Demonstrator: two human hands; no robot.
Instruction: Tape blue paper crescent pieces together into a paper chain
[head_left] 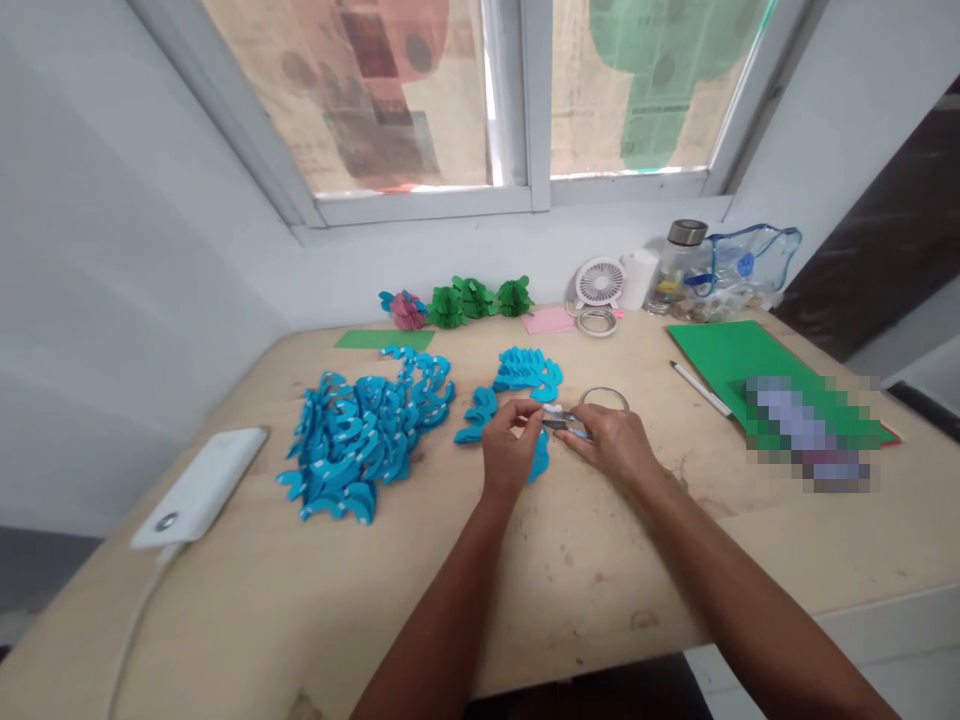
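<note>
My left hand [513,440] is closed in a pinch at the middle of the table, holding a small white strip [553,409] by its end. Close beside it, my right hand [616,440] grips what looks like a small pair of scissors [556,425], its dark blade pointing at the left fingertips. Just below the fingers lies a blue curved paper piece [539,462], partly covered by the left hand. Behind the hands sits a row of blue scalloped paper pieces [529,370], with more blue pieces [478,410] to the left. A tape roll [606,393] shows partly behind my right hand.
A large heap of blue paper pieces with white patches [364,430] lies left, beside a white power bank [201,487] with a cable. Green paper balls [474,298], a small fan [600,283] and a bottle [667,275] line the wall. Right are a pen [699,388] and green sheets [720,350].
</note>
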